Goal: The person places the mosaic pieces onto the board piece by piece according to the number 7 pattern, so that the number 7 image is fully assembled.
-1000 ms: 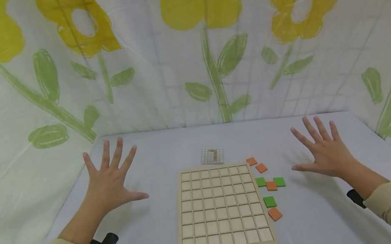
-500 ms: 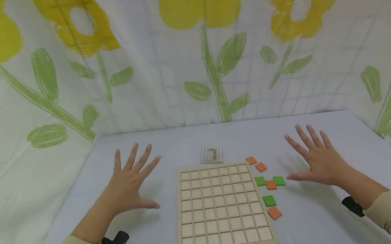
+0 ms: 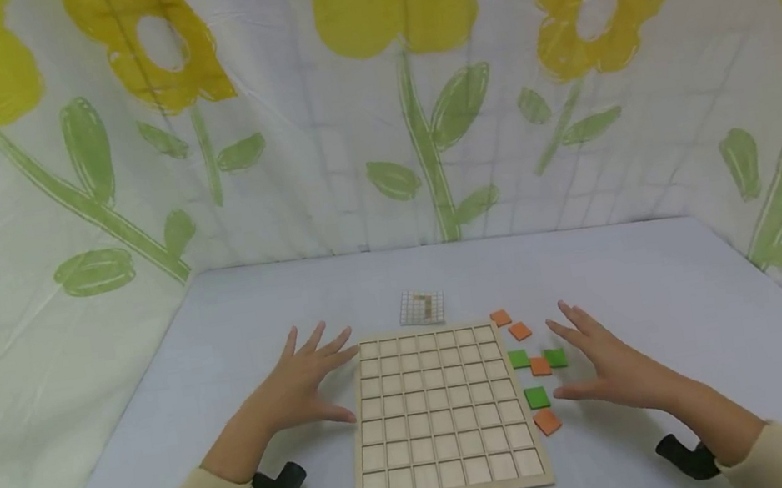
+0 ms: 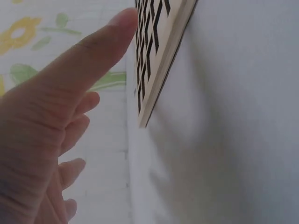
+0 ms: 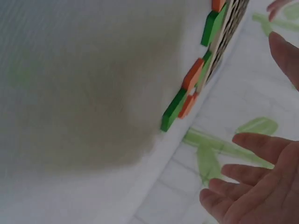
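Observation:
A square wooden grid board (image 3: 441, 422) with rows of shallow cells lies on the table. My left hand (image 3: 297, 391) hovers at its left edge, fingers spread and holding nothing. In the left wrist view the thumb (image 4: 88, 58) overlaps the corner of the board (image 4: 161, 65). On the other side, my right hand (image 3: 609, 363) is held with fingers extended beside the loose tiles, also holding nothing. Orange tiles (image 3: 540, 366) and green tiles (image 3: 537, 397) lie along the board's right edge. The right wrist view shows a green tile (image 5: 173, 110) some way from the right fingers (image 5: 261, 148).
Behind the board lies a small white card (image 3: 421, 307) printed with a grid and a few brownish squares. The white table (image 3: 277, 295) ends at a curtain (image 3: 318, 162) painted with yellow flowers. Black wrist cameras (image 3: 279, 486) hang below the sleeves.
Both hands have moved inward and nearer to me, the left to the board's left edge, the right to the tiles. Their fingers are less widely spread. Board, tiles and card stay put.

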A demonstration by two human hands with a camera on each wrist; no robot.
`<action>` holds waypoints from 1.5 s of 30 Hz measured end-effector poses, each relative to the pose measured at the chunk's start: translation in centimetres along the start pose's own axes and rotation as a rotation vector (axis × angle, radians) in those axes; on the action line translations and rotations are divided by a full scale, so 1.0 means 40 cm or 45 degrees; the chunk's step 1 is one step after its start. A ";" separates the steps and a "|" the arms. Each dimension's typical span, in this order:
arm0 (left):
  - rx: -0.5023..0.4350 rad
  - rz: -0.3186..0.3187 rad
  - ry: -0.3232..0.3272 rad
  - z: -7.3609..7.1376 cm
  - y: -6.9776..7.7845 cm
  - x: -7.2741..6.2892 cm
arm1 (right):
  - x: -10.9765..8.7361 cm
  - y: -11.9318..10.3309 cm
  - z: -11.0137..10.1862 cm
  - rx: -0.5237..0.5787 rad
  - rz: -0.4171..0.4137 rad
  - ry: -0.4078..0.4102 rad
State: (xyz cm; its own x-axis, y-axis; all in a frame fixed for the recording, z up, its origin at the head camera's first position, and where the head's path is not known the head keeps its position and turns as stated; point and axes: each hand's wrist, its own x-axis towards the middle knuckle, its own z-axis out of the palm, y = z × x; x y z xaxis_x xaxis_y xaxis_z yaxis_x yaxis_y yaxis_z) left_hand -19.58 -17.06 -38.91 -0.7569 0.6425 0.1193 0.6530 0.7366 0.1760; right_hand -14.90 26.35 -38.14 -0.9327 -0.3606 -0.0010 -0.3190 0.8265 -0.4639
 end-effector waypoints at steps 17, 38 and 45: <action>-0.468 -0.218 -0.142 0.098 0.006 0.033 | -0.017 -0.024 0.052 0.489 -0.151 -0.270; -0.489 -0.231 -0.123 0.108 0.022 0.025 | -0.028 -0.002 0.081 0.291 -0.231 -0.217; -0.487 -0.221 -0.121 0.112 0.022 0.027 | -0.015 -0.007 0.067 0.231 -0.254 -0.221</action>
State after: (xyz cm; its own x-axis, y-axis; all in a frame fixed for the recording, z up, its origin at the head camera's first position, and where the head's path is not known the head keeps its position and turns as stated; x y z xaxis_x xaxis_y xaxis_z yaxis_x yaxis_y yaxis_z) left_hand -19.71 -14.76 -43.01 -0.8375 0.5455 -0.0312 0.4461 0.7156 0.5375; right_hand -13.80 25.18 -40.39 -0.8071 -0.5892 -0.0381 -0.4431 0.6470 -0.6205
